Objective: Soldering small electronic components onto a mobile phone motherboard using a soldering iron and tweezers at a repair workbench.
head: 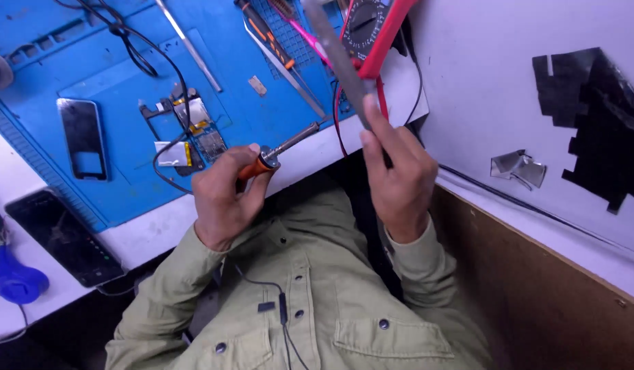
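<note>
**Both hands full over the repair mat**

The left hand sits at centre frame, fingers curled tight around the orange handle of a soldering iron. The iron's metal shaft slants up and to the right, its tip ending above the white edge of the counter, just off the blue work mat.

The right hand, right of centre, is closed around the lower end of a flat grey metal file. The file rises steeply toward the top of the frame and crosses in front of a red multimeter at upper centre, hiding part of it. The 2 tools are near each other but apart.

On the mat, left of the iron, lies an opened phone circuit board with a black cable running over it. Further left lies a black phone frame. A dark phone rests on the white counter at lower left, beside a blue object at the frame's edge. A screwdriver and tweezers lie at upper centre of the mat. The person's olive jacket fills the bottom of the frame. Black tape patches and a scrap of foil sit on the white wall at right.
</note>
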